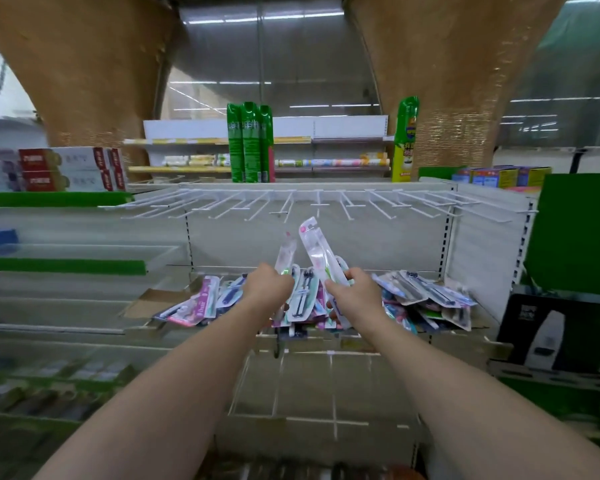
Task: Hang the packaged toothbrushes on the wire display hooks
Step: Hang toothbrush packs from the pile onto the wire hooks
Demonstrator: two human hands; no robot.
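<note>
Right hand (pixel 354 292) and left hand (pixel 269 285) each grip a clear, pink-tipped packaged toothbrush (pixel 317 251), tilted upright.

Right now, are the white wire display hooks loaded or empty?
Empty. Every prong of the wire display hooks juts out bare; the packaged toothbrushes lie piled on the shelf below, one more in each hand.

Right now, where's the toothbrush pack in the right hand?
Head view, centre: the toothbrush pack stands tilted in the right hand, above the pile of packs, its top just below the empty wire hooks.
</note>
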